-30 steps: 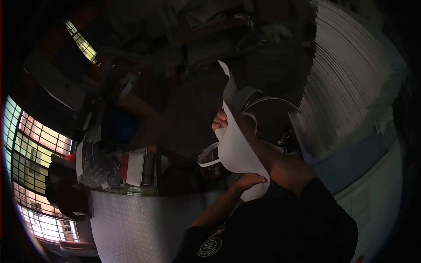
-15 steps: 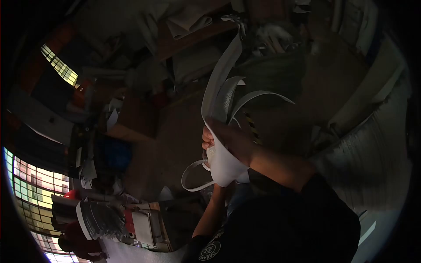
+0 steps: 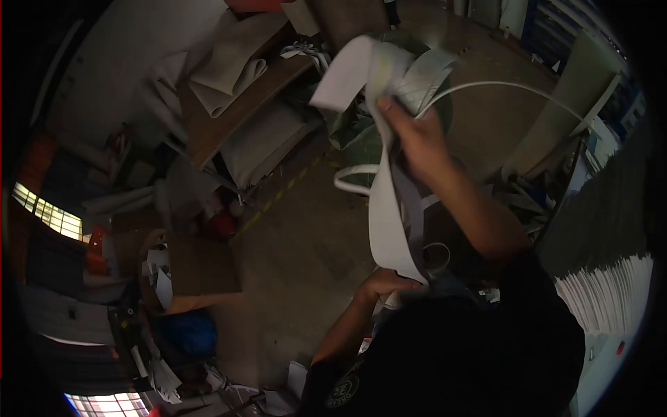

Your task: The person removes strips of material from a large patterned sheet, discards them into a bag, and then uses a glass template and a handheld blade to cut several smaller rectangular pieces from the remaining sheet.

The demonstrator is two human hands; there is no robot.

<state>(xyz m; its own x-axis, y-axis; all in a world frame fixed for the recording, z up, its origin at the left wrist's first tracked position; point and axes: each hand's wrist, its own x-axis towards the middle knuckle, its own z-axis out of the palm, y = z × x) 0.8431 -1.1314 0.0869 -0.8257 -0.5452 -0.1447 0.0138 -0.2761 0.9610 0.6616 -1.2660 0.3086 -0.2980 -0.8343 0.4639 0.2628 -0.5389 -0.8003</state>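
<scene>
Together, two hands [image 3: 422, 141], several white strips [image 3: 385, 226] held

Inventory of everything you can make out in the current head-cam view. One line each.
Long flexible strips: several, exact count unclear, white, in both hands
Rectangular cardboard box: 1, brown, left of centre
Crumpled bundle, plastic-looking: 1, blue, below the box
Flat wooden-looking table: 1, brown, upper left
Folded flexible sheet: 1, pale, on the table
Striped floor tape: 1 line, yellow and dark, centre-left
Stacked thin sheets: uncountable, white, right
Dim clutter: uncountable, mixed, edges
Shirt: 1, black, bottom
Left hand: 1, bare, strips' lower end
Right hand: 1, bare, higher on strips
</scene>
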